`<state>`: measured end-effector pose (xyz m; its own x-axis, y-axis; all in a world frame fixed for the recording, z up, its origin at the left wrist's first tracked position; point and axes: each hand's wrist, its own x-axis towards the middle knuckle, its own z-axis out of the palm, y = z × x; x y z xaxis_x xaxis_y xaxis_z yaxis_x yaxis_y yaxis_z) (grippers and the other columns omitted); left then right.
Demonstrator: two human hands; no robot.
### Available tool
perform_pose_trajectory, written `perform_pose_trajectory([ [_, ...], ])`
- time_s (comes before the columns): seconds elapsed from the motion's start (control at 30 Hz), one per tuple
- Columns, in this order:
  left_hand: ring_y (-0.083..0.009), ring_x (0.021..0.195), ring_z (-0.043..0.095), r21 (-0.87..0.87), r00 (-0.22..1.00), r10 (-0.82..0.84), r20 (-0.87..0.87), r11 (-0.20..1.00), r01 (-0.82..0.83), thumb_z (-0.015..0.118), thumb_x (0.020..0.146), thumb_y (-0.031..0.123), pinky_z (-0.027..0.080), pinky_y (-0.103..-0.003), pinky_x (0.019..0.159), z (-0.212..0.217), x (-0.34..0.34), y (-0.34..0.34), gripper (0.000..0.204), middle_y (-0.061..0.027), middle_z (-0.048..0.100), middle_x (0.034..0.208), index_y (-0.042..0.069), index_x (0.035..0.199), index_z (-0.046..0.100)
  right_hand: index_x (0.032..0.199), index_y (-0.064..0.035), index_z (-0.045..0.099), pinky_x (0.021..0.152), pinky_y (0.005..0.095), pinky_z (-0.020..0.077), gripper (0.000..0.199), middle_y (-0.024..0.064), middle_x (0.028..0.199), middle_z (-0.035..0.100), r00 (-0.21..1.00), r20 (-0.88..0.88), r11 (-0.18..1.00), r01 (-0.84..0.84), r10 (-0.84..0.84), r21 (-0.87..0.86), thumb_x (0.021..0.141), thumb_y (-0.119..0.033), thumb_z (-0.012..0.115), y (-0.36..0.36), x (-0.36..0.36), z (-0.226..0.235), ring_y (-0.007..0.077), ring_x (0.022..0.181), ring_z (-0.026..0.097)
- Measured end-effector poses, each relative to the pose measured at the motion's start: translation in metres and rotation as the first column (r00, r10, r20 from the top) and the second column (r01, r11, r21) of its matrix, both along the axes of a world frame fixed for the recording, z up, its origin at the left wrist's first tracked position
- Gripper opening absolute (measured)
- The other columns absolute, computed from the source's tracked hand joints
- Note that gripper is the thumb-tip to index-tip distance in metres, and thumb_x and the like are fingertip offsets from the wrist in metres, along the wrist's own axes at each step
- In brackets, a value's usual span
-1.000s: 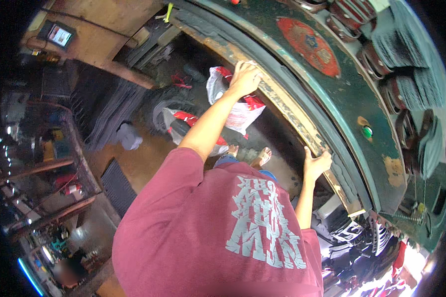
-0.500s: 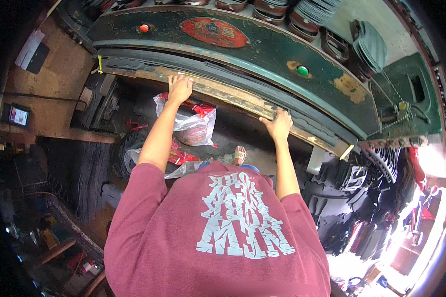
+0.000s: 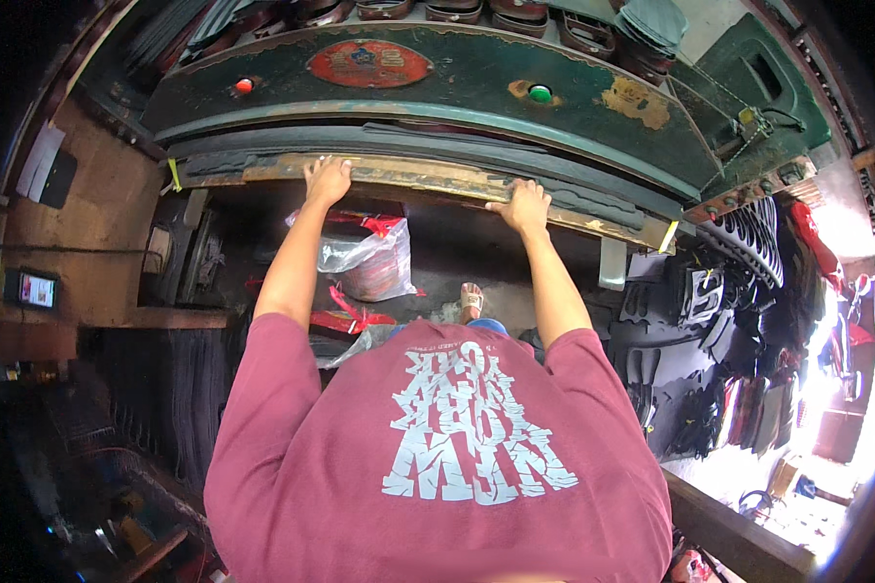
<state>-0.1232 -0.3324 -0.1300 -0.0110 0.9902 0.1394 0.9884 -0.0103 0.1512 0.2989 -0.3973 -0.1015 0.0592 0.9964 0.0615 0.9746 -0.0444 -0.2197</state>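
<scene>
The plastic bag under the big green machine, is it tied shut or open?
Tied shut. The clear plastic bag is bunched at its top with red tape or ribbon; what's inside cannot be told.

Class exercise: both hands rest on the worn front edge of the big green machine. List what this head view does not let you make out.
- Left hand and right hand: palms and grip hidden; only their backs show on the worn edge.
- Plastic bag: contents unclear through the crumpled film.
- Floor below: hidden by the maroon shirt.
- Left rim: too dark.
</scene>
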Motion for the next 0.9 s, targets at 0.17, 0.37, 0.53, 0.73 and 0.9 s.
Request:
perform_pose_trajectory([
  [0.17, -0.0393, 0.124, 0.057, 0.081, 0.998, -0.044, -0.042, 0.996, 0.047, 0.042, 0.106, 0.040, 0.031, -0.061, 0.111, -0.009, -0.004, -0.011, 0.047, -0.0226, 0.065, 0.130, 0.003, 0.115, 0.070, 0.113, -0.0109, 0.071, 0.098, 0.0493, 0.0431, 0.068, 0.0119, 0.117, 0.066, 1.000, -0.021, 1.000, 0.011, -0.011, 0.008, 0.063, -0.053, 0.091, -0.008, 0.006, -0.006, 0.0334, 0.116, 0.058],
  [0.37, -0.0360, 0.109, 0.064, -0.081, 0.984, 0.019, 0.178, 0.997, -0.005, 0.046, 0.107, 0.036, 0.042, -0.057, 0.103, 0.012, -0.010, -0.001, 0.040, -0.0213, 0.070, 0.110, 0.002, 0.107, 0.069, 0.112, -0.0106, 0.075, 0.095, 0.0491, 0.0491, 0.053, 0.0161, 0.114, 0.073, 0.991, -0.047, 0.919, -0.135, 0.127, -0.370, 0.071, -0.040, 0.089, 0.015, 0.013, 0.037, 0.0335, 0.109, 0.069],
  [0.53, -0.0079, 0.057, 0.048, -0.038, 0.178, 0.084, 0.980, 0.969, -0.243, 0.041, 0.111, 0.033, 0.042, -0.025, 0.051, 0.047, 0.010, 0.035, 0.037, -0.0030, 0.061, 0.081, 0.003, 0.114, 0.062, 0.102, -0.0080, 0.075, 0.092, 0.0438, 0.0507, 0.020, 0.0109, 0.100, 0.073, 0.772, -0.432, 0.884, -0.428, 0.465, 0.188, 0.093, -0.024, 0.068, 0.052, -0.052, 0.066, 0.0316, 0.101, 0.068],
  [0.73, -0.0055, 0.048, 0.037, -0.014, -0.380, -0.199, 0.903, 0.871, -0.491, 0.039, 0.112, 0.036, 0.030, -0.022, 0.039, 0.026, 0.072, 0.076, 0.035, 0.0002, 0.049, 0.068, 0.005, 0.116, 0.056, 0.101, -0.0118, 0.075, 0.076, 0.0386, 0.0445, 0.019, 0.0052, 0.084, 0.057, 0.768, -0.175, 0.779, -0.560, 0.616, 0.283, 0.084, -0.019, 0.074, 0.069, -0.121, 0.023, 0.0245, 0.086, 0.058],
  [0.9, -0.0056, 0.049, 0.036, 0.052, -0.217, -0.174, 0.960, 0.878, -0.475, 0.036, 0.113, 0.038, 0.028, -0.022, 0.041, -0.004, 0.071, 0.071, 0.038, 0.0014, 0.044, 0.062, 0.006, 0.117, 0.054, 0.092, -0.0093, 0.077, 0.072, 0.0385, 0.0481, 0.012, 0.0059, 0.078, 0.058, 0.730, -0.364, 0.814, -0.545, 0.578, 0.200, 0.082, -0.017, 0.076, 0.066, -0.125, 0.028, 0.0269, 0.080, 0.061],
])
